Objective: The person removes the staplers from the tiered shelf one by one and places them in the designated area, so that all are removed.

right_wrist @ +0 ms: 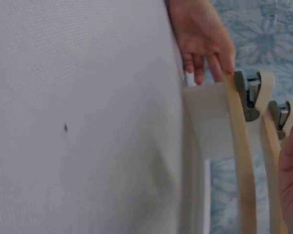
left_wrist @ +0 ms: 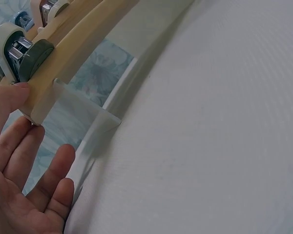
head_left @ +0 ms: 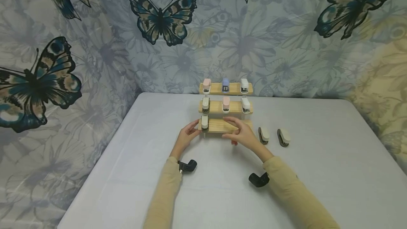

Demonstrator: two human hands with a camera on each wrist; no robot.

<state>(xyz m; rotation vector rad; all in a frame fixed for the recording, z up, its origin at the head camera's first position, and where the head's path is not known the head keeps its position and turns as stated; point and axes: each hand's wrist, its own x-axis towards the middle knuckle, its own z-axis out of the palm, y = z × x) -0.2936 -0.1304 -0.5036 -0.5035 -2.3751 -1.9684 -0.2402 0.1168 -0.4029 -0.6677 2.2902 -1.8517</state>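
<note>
A tiered wooden stand [head_left: 219,125] holds small staplers on its shelves. My left hand [head_left: 187,136] grips the left end of the lowest shelf; the left wrist view has the thumb on top and fingers beneath the wood. Just beside that thumb sits a cream stapler with a dark green base [left_wrist: 35,59]. My right hand [head_left: 244,135] hovers at the front of the same shelf, right of its middle, fingers spread and nothing seen between them. In the right wrist view only part of this right hand [right_wrist: 292,175] shows at the edge.
On the middle shelf are a cream, a pink [head_left: 226,104] and a white stapler; the top shelf carries a pink, a blue [head_left: 225,84] and a white one. Two cream staplers, one nearer [head_left: 263,135] and one farther right [head_left: 283,137], lie on the white-covered table [head_left: 318,186].
</note>
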